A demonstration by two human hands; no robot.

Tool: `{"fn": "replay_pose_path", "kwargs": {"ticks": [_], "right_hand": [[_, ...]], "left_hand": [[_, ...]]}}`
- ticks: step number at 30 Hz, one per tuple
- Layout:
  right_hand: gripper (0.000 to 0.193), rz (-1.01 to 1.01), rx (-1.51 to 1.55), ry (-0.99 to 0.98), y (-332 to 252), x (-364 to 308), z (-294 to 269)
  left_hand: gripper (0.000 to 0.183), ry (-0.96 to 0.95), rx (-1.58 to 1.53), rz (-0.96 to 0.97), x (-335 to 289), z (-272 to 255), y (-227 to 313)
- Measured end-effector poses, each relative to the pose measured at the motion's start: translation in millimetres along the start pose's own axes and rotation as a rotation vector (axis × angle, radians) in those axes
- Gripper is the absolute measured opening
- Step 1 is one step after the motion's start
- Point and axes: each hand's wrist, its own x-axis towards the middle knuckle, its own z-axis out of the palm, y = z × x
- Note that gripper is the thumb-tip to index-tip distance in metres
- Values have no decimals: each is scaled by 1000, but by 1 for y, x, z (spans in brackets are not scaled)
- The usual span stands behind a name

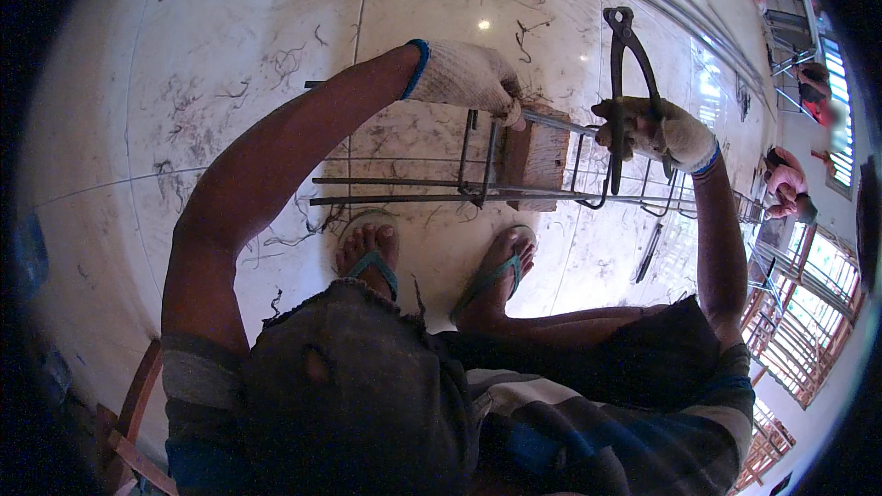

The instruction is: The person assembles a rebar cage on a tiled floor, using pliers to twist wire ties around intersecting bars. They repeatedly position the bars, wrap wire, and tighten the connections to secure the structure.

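Head view: right hand (654, 131) around pincers (628, 83)

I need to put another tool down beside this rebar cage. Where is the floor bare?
Bare tile lies left of the left hand, above the rebar cage, bordered only by wire scraps. A second patch lies below the cage, right of the feet, near a loose rod. Around the wooden block and pincers in the right hand it is crowded.

No packages, labels, signs or screens show anywhere in the room, neither on the floor nor along the walls, near or far, left or right.
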Motion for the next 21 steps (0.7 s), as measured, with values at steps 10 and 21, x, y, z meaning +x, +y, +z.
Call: {"fn": "replay_pose_path", "kwargs": {"ticks": [10,21], "right_hand": [[32,552,-704,319,-43,8,44],[67,29,-1708,601,-30,39,51]], "left_hand": [[31,251,266,191,-5,7,-16],[32,698,82,178,-91,49,-3]]}}
